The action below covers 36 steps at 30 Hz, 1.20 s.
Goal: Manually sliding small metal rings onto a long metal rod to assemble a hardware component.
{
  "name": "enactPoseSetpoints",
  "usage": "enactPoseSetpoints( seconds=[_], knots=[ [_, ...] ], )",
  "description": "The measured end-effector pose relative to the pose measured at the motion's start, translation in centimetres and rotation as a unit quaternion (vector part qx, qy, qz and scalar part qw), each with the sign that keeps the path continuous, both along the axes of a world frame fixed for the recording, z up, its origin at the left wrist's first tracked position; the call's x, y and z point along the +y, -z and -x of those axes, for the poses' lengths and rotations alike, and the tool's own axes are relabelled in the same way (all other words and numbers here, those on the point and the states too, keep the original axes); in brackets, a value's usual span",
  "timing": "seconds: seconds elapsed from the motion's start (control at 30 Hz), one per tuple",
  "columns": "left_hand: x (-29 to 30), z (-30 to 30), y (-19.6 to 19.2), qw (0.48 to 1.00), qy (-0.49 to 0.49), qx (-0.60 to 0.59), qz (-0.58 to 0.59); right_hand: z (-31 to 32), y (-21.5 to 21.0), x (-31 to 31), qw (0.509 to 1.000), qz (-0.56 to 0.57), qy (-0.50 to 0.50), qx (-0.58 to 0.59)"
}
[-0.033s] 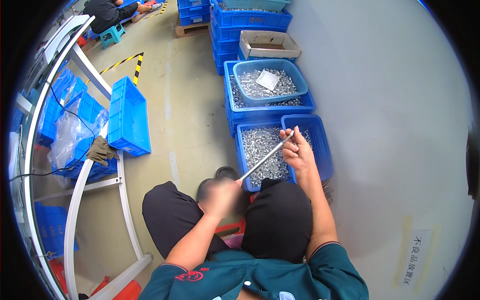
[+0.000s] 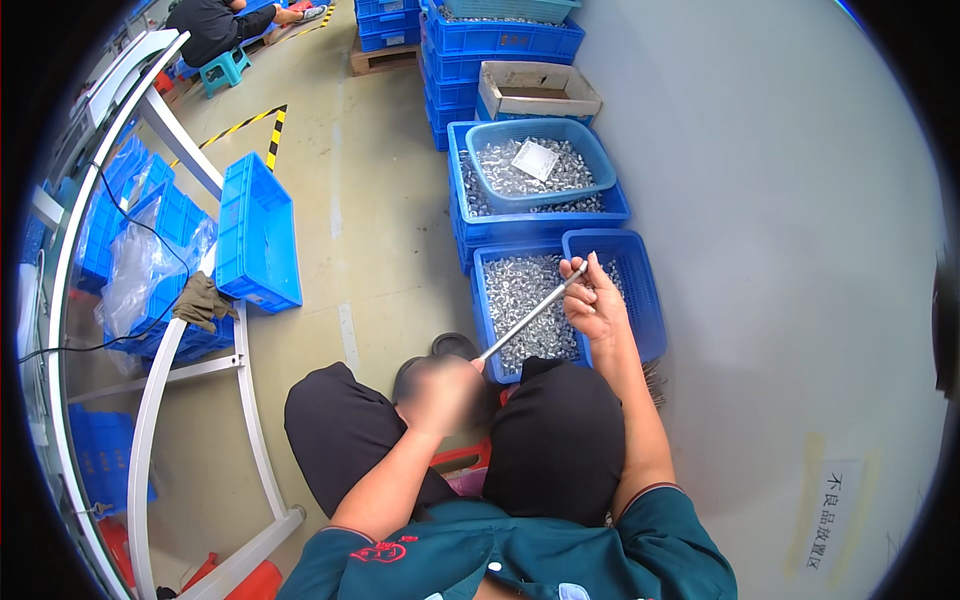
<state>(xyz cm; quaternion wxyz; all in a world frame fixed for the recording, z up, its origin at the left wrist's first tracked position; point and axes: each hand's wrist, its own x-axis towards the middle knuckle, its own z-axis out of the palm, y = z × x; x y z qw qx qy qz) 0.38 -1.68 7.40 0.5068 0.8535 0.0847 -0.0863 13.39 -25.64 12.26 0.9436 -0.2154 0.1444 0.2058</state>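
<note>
A slim, straight metal rod [image 2: 533, 313] slants between my hands, low over my knees. Its far upper end is pinched between the thumb and fingers of my right hand [image 2: 597, 308]. The near lower end runs into my left hand [image 2: 440, 393], which is mostly blurred, though its thumb shows against the rod. Behind the rod, a blue basket [image 2: 484, 318] is filled with small shiny metal pieces [image 2: 517, 283]. Another blue basket [image 2: 648, 295] overlaps its right side, just beyond my right hand.
Farther ahead, a light-blue basket [image 2: 602, 165] of metal pieces rests in a blue crate [image 2: 545, 232]. An open carton [image 2: 545, 107] and stacked crates [image 2: 505, 38] stand beyond. A pale wall [image 2: 770, 250] borders the right; a metal-framed table [image 2: 160, 420] and a tilted blue crate [image 2: 258, 235] are left.
</note>
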Motion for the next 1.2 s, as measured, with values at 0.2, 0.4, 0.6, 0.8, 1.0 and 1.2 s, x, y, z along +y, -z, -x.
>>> enactPoseSetpoints(
  seconds=[0.2,0.4,0.6,0.8,1.0,1.2],
  knots=[
    [-0.1,0.1,-0.1,0.998,-0.020,-0.057,0.010,0.0,-0.2,0.2,0.997,0.065,0.003,0.032],
    [0.2,0.0,-0.3,1.000,-0.007,-0.009,-0.012,-0.2,-0.4,-0.2,0.998,0.048,-0.029,0.042],
    [-0.2,0.0,0.5,1.000,-0.004,-0.023,-0.004,-0.1,0.6,0.0,1.000,-0.020,-0.001,0.015],
    [-0.5,0.0,0.9,0.995,0.009,0.017,0.095,0.3,0.2,0.4,0.984,0.162,0.057,-0.055],
    [-0.6,0.1,0.8,0.990,-0.002,0.004,0.139,0.6,-1.0,0.9,0.977,0.186,0.051,-0.092],
    [-0.7,0.2,-0.1,0.997,-0.017,-0.021,0.070,0.7,-1.3,1.3,0.953,0.284,0.009,-0.105]
  ],
)
